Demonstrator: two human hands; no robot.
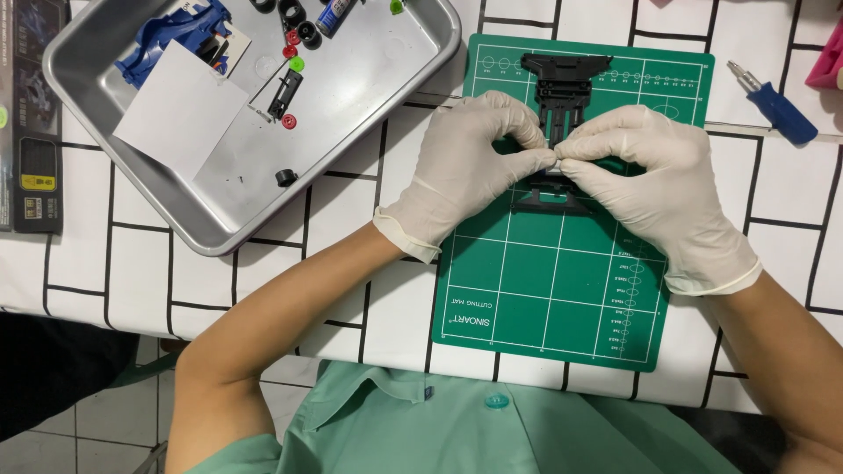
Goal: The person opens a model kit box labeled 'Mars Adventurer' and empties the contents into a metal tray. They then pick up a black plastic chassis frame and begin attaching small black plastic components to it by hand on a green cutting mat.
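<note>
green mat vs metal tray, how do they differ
The green cutting mat is flat and gridded; the metal tray is grey with a raised rim. The mat lies square to the person and bears one black plastic frame; the tray sits askew, holding many small parts. Both rest on the tablecloth.

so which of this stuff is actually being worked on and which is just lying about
In hand:
- black plastic chassis, pinched by left hand and right hand
- green cutting mat under it

Lying about:
- metal tray with blue plastic body, white paper, small black and red parts
- blue-handled screwdriver
</note>
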